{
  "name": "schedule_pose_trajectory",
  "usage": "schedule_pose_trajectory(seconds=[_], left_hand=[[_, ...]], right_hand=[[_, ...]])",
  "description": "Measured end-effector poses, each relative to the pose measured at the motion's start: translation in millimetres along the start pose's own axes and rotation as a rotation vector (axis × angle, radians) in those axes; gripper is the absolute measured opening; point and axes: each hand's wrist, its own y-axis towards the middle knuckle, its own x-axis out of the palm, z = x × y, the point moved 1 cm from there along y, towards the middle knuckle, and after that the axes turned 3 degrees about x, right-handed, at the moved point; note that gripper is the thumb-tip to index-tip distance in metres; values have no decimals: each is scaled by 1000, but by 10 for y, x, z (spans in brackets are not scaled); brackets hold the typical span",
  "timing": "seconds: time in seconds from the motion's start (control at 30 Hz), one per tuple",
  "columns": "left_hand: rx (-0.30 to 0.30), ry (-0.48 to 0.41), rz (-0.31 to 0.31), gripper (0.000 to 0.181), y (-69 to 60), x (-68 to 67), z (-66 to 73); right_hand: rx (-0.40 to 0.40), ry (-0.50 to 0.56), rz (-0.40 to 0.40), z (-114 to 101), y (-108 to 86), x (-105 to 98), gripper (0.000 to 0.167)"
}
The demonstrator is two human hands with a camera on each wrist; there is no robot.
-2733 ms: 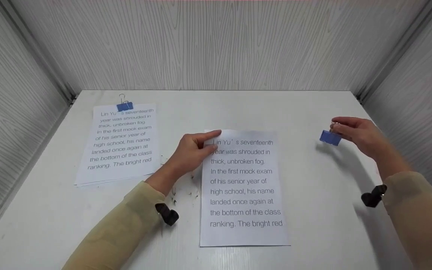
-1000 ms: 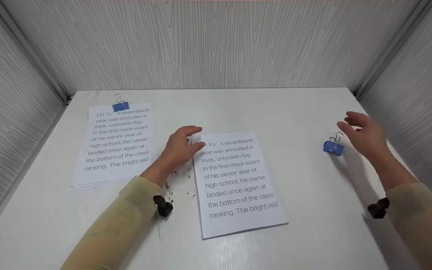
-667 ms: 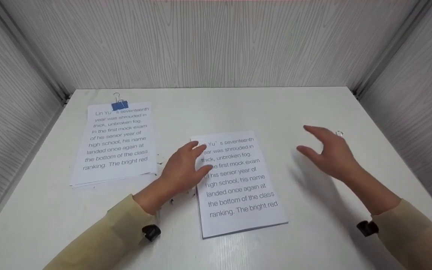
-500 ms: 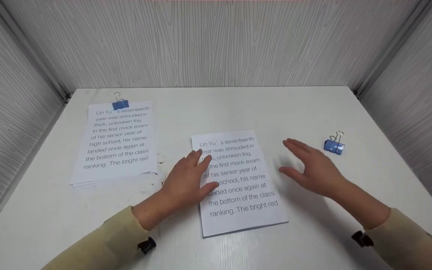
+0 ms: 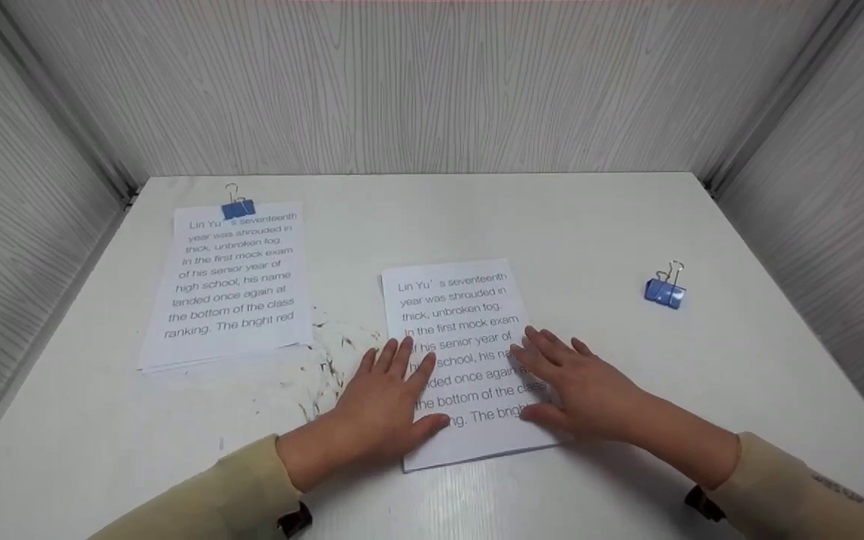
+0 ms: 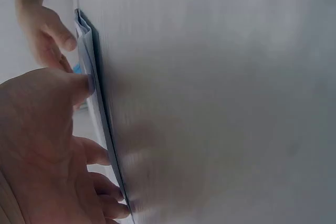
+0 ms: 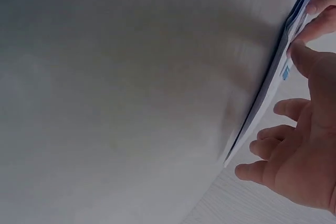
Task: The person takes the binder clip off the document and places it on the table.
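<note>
A stack of printed paper sheets [image 5: 462, 307] lies slightly turned at the middle of the white table. My left hand [image 5: 383, 405] rests along its left edge, fingers spread, with the thumb over the lower left part of the top sheet. On the opposite side my right hand [image 5: 589, 390] lies with its fingertips over the right edge, covering the ends of some text lines. Both wrist views show the stack edge-on, with the thumbs at its near end; the left hand [image 6: 58, 145] and right hand [image 7: 299, 135] have their fingers extended.
A blue binder clip [image 5: 665, 292] lies loose on the table at the right. Toward the back left is another stack of sheets [image 5: 229, 292], held at its top by a blue binder clip [image 5: 238, 208]. Dark specks [image 5: 327, 367] mark the tabletop between the stacks. Panels stand around the table.
The right hand has put the binder clip down at the right and moved left to the stack. The left hand has slid down the left edge. The stack has turned slightly.
</note>
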Motion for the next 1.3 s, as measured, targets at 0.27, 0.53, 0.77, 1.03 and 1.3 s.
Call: schedule_pose_trajectory(seconds=[0.27, 0.53, 0.77, 1.03, 1.3], left_hand=[[0, -2, -52, 88, 243, -74, -14], [-7, -14, -58, 85, 664, -121, 51], [-14, -38, -71, 83, 1027, -146, 150], [7, -30, -55, 81, 1301, -159, 292], [13, -26, -64, 81, 1415, -116, 463]], right_hand=[[83, 18, -69, 118, 50, -19, 80], [144, 34, -74, 437, 107, -87, 80], [196, 92, -89, 733, 117, -159, 79], [238, 101, -108, 1038, 98, -210, 82], [246, 132, -108, 1219, -15, -225, 83]])
